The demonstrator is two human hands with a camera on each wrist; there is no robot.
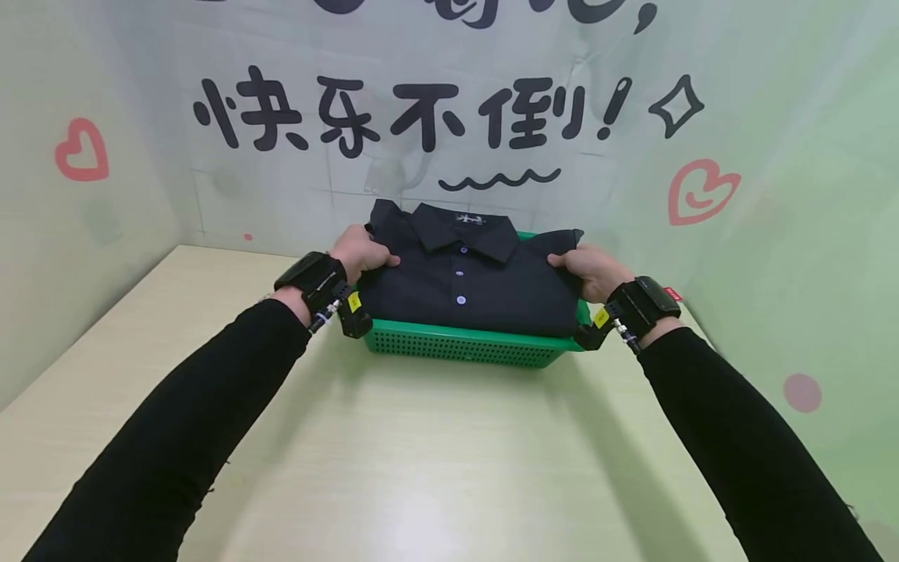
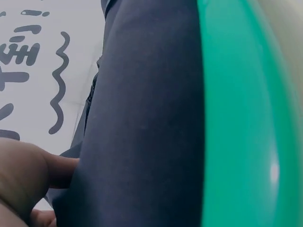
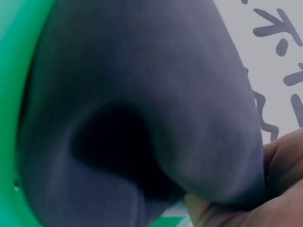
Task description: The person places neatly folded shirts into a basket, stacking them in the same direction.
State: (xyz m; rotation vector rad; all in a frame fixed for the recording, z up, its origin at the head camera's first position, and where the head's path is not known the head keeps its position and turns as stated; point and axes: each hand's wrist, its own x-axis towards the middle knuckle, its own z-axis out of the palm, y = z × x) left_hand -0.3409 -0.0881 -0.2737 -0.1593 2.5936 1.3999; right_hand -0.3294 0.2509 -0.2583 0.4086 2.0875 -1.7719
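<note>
Two hands gripping folded black shirt (image 1: 469,285), green basket (image 1: 460,344), wall lettering 快乐不倒 (image 1: 393,117)

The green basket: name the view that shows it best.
The head view: the green basket shows its perforated front wall under the folded shirt, which both hands hold. The wrist views show only blurred green rim against dark cloth.

Pale wooden tabletop (image 1: 435,460) in front of the perforated green plastic basket (image 1: 463,345) lies open for passage. Painted walls (image 1: 787,234) close in behind and both sides; folded dark button-up shirt (image 1: 467,289) covers the basket's opening.
</note>
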